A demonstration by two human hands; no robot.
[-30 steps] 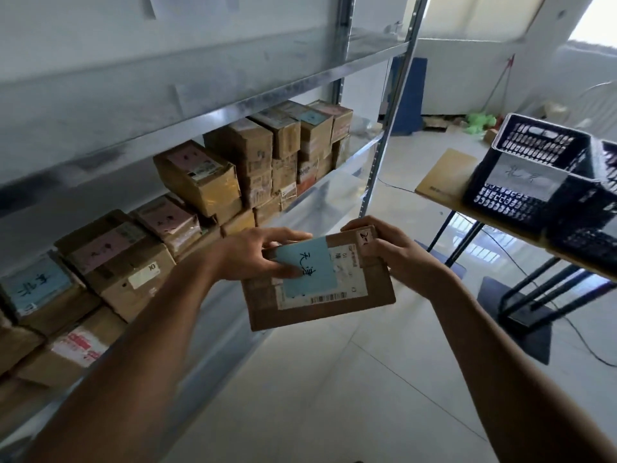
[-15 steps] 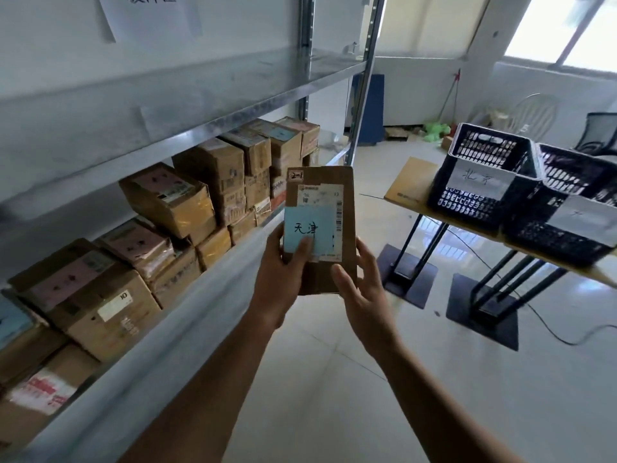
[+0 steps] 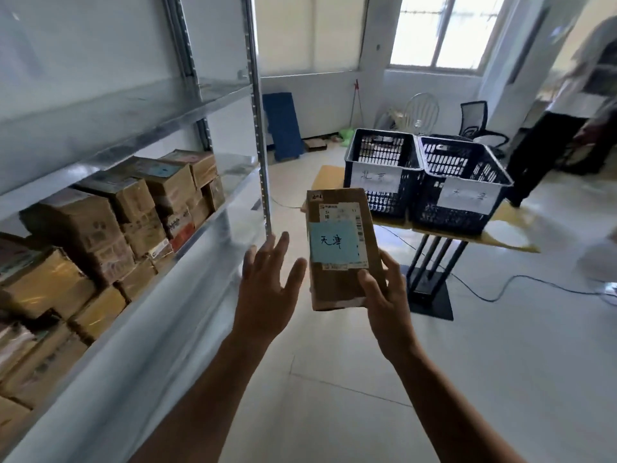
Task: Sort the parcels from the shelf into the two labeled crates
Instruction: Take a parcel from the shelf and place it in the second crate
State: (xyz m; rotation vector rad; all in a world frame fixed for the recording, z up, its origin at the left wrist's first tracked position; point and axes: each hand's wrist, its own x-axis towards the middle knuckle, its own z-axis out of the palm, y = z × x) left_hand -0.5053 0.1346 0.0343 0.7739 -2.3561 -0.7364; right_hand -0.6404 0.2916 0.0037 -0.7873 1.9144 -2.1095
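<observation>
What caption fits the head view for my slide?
Right hand holds a blue-labelled parcel before two black crates; left hand open beside it.

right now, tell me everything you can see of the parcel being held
The parcel is a flat brown cardboard box, held upright in the air. A white shipping label with barcodes sits on its face; a blue note handwritten 天津 is stuck over that. The right hand grips its lower right corner, thumb on the front. The left hand is open beside its left edge, apparently not touching.
</observation>
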